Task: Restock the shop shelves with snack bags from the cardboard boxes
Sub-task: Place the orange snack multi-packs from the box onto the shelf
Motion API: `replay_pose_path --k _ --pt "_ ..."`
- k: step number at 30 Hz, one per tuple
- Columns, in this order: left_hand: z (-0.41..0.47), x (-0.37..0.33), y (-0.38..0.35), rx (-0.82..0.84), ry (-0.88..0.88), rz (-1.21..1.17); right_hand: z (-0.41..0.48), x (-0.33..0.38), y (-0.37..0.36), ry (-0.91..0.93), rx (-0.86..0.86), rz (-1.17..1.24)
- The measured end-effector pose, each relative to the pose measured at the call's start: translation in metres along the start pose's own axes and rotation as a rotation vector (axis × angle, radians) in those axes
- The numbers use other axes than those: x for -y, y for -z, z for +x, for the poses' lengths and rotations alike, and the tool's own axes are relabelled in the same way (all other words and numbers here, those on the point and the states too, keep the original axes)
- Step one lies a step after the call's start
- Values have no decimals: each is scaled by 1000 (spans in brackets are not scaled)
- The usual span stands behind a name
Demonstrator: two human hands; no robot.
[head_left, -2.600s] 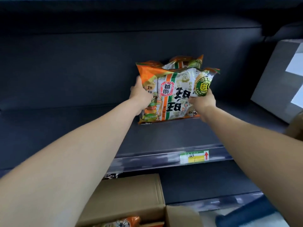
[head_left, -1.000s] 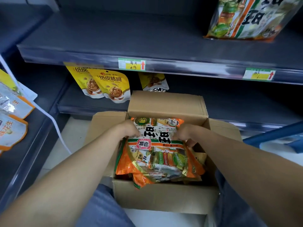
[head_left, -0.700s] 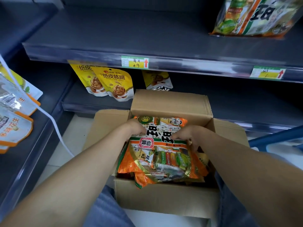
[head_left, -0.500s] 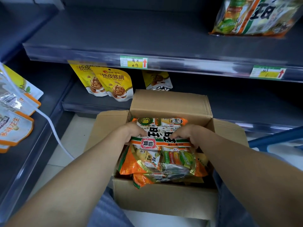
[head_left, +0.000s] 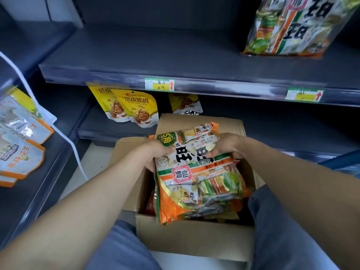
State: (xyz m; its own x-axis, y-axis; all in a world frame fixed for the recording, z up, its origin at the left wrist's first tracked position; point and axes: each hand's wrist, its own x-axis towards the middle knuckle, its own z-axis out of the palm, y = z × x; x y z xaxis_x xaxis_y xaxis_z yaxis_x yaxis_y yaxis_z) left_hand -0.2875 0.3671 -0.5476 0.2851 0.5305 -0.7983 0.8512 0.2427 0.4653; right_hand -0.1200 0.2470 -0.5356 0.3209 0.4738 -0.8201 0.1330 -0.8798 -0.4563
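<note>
An open cardboard box [head_left: 192, 238] sits on the floor between my knees. A large orange, white and green snack bag [head_left: 196, 180] is tilted up out of it, its top end raised over the far flap. My left hand [head_left: 155, 152] grips the bag's upper left edge and my right hand [head_left: 228, 146] grips its upper right. More bags lie underneath in the box, mostly hidden. Another bag of the same kind [head_left: 296, 24] stands on the dark shelf [head_left: 155, 55] at the upper right.
Yellow walnut pouches [head_left: 134, 110] stand on the lower shelf behind the box. White and orange pouches [head_left: 19, 149] fill a side shelf at the left, with a white cord [head_left: 64, 133] hanging past it. Price tags [head_left: 159, 84] mark the shelf edge. A blue object [head_left: 342, 158] lies at the right.
Both hands left the bag on the upper shelf, dropped to the box and gripped a new bag. Over the last half second its top end has lifted out of the box.
</note>
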Motion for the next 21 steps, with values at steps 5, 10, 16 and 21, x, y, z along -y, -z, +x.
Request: replay_pose_path --k 5,10,16,21 --pt "-2 -3 21 -74 -103 -53 -38 29 17 192 -26 78" --pt "-24 -10 41 -178 -316 256 -60 64 20 337 -85 -139" --pt "-49 -27 73 -36 -422 -44 -86 102 42 458 -142 -338" --pt "-79 -70 90 -65 -579 -179 -126 134 77 646 -379 -409"
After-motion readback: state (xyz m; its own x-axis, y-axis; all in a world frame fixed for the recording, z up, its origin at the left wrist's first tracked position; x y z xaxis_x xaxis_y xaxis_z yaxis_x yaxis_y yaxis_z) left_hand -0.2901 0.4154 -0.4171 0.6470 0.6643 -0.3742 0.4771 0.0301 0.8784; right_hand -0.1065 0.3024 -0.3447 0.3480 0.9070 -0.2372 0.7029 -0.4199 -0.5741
